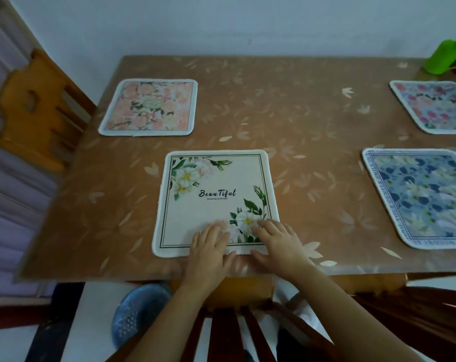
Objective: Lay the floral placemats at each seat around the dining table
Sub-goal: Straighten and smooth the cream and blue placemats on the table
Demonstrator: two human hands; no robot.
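Four soft square placemats (148, 108) lie on the shiny brown table (300, 113); left hand (211, 246) and right hand (279, 244) press the cream placemat's (216, 178) near edge, fingers flat and close together; a green plastic cup (442, 58) stands far off

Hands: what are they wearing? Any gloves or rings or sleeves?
Nothing at all. The left hand and the right hand are bare, with no gloves, and no rings, watch or bracelet that I can see. No sleeves show either, right to the bottom of the picture.
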